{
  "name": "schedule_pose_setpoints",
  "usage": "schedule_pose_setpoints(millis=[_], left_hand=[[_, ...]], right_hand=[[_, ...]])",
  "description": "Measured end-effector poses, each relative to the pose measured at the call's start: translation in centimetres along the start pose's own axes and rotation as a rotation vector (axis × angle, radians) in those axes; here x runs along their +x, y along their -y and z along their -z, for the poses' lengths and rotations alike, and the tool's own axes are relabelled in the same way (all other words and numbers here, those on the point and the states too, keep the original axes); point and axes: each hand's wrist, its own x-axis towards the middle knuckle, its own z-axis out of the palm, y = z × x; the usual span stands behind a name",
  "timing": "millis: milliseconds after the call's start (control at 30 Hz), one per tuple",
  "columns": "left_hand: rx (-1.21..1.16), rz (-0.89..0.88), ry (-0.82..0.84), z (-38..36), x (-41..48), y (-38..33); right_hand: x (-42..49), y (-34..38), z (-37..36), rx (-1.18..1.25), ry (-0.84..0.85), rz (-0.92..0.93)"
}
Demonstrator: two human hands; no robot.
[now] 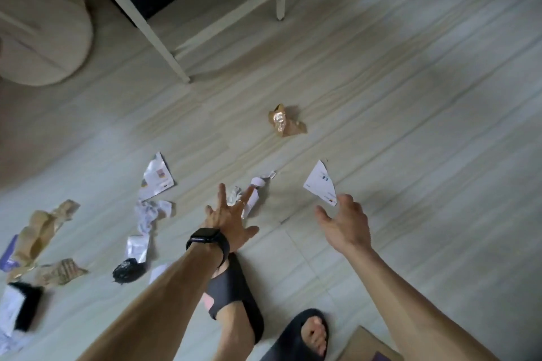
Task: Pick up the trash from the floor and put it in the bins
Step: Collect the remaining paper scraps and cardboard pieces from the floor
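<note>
Trash lies scattered on the pale floor. My left hand (228, 218), with a black watch on the wrist, stretches out with spread fingers over a crumpled white paper scrap (254, 192) and holds nothing. My right hand (344, 223) hovers with loosely curled fingers just below a torn white card piece (319, 183), empty. A crumpled gold wrapper (284, 123) lies farther ahead. A torn printed sheet (157, 177) and a crumpled white paper (151, 212) lie to the left.
Brown paper bag scraps (41, 231), a black crumpled lump (127, 271) and black-and-white packaging (20, 309) lie at the left. A white table frame (164, 38) and a round beige stool (44, 38) stand ahead. A cardboard box corner (366, 346) sits by my black-sandalled feet.
</note>
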Motion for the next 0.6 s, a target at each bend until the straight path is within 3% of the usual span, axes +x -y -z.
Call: schedule_pose_setpoints(millis=[133, 300, 500, 600], left_hand=[[-0.159, 0.027, -0.134, -3.5, 5.4, -0.4], [-0.194, -0.040, -0.315, -5.9, 9.1, -0.6], [-0.184, -0.195, -0.249, -5.6, 10.1, 2.7], [-0.257, -0.101, -0.244, -3.4, 9.3, 4.1]], right_hand=[[7.5, 1.2, -3.6, 0.027, -0.115, -0.036], [11.8, 0.7, -7.1, -0.021, -0.154, -0.064], [11.1, -0.9, -7.7, -0.157, -0.043, 0.013], [10.0, -0.3, -6.6, -0.155, -0.015, 0.072]])
